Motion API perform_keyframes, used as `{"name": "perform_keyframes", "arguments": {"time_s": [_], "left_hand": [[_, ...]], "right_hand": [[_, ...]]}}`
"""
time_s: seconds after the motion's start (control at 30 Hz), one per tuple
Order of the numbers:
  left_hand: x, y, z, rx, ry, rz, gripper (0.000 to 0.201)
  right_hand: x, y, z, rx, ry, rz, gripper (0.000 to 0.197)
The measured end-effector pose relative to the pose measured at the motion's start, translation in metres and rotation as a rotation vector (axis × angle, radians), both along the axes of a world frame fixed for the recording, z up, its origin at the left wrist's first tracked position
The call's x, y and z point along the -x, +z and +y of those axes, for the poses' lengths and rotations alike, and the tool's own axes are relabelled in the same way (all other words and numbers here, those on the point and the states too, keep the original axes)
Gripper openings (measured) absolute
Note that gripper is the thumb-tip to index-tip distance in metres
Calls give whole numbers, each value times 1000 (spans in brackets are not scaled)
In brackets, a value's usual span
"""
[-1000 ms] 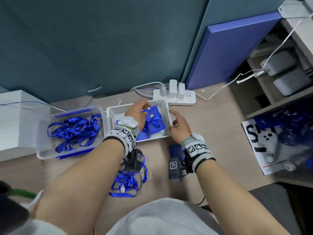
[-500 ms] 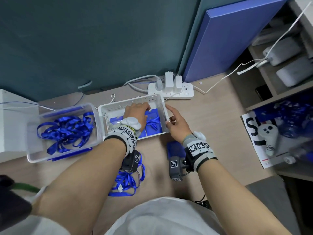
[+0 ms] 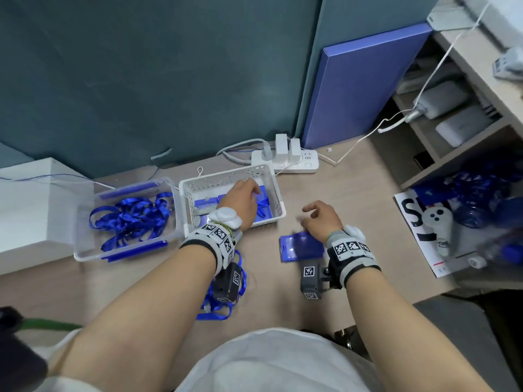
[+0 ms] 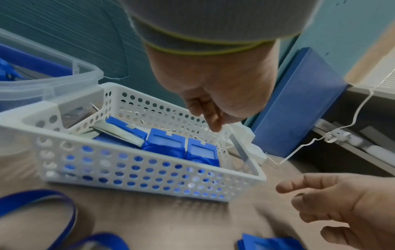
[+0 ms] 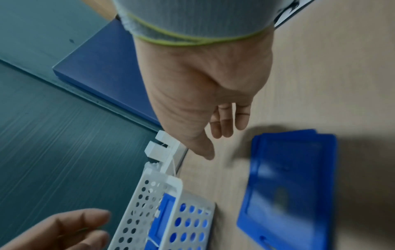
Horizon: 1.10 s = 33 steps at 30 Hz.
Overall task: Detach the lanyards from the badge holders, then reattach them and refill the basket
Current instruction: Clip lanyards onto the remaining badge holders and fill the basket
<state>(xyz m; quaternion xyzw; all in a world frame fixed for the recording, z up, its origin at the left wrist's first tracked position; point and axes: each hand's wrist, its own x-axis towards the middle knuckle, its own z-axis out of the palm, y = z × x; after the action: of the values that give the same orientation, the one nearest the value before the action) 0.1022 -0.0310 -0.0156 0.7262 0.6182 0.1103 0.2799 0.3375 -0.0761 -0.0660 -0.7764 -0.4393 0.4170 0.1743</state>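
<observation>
From the head camera, the left hand (image 3: pixel 242 205) reaches into the white basket (image 3: pixel 278 193) on the bench (image 3: pixel 353 193), over the blue badge holders (image 3: pixel 264 212) lying there; whether its fingers grip anything is hidden from this angle. The right hand (image 3: pixel 321 220) hovers beside the basket, fingers loosely spread and holding nothing, just above a loose badge holder (image 3: pixel 300 248) flat on the bench. A clear tub (image 3: pixel 85 251) to the left holds a heap of blue lanyards (image 3: pixel 130 219), and another lanyard (image 3: pixel 223 304) lies under the left wrist.

The left wrist camera shows the fingers (image 4: pixel 210 116) hanging relaxed above the far wall of the basket (image 4: pixel 149 175), touching no holder; three holders (image 4: pixel 165 142) sit side by side inside.

The right wrist camera shows the right hand (image 5: pixel 215 111) open over bare bench, the loose holder (image 5: pixel 288 182) just beside it and blurred.

Risks, as I judge them: the light basket could slide or tip if the left hand drags against its wall, and the lanyard beneath the left wrist could snag the wrist camera and be pulled off the bench
</observation>
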Motion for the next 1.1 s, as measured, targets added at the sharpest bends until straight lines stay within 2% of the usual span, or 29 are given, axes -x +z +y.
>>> {"name": "perform_keyframes", "arguments": {"time_s": [0.1,0.2,0.27,0.37,0.5,0.67,0.83,0.9,0.97,1.1], "left_hand": [[-15,5,-31,-31,-5,-70,13],[-28,-2,-63,-12,-21,-73,6],[-36,-17,-78,104,4,-34,8],[-45,-42,-93,294,178,-41,23],[-58,-70,-107,384,260,32,34],[-62,-75,-109,382,333,-5,26],[-68,-86,-109,382,400,-238,15],[-68,-76,-109,379,398,-316,11],[-62,-70,-108,385,421,-372,17],[-42,-60,-108,364,401,-443,24]], "right_hand": [[-11,-3,-23,54,-50,-115,31],[-15,-9,-48,103,-60,-117,44],[-14,-12,-60,118,-27,-106,50],[-10,-14,-71,112,20,-81,52],[-13,-20,-86,106,73,-111,48],[-16,-20,-90,84,106,-116,45],[-16,-9,-87,-11,136,-58,43],[-14,0,-82,-80,132,-97,41],[-9,8,-72,-121,171,-170,38],[16,21,-56,-80,278,33,13]]}}
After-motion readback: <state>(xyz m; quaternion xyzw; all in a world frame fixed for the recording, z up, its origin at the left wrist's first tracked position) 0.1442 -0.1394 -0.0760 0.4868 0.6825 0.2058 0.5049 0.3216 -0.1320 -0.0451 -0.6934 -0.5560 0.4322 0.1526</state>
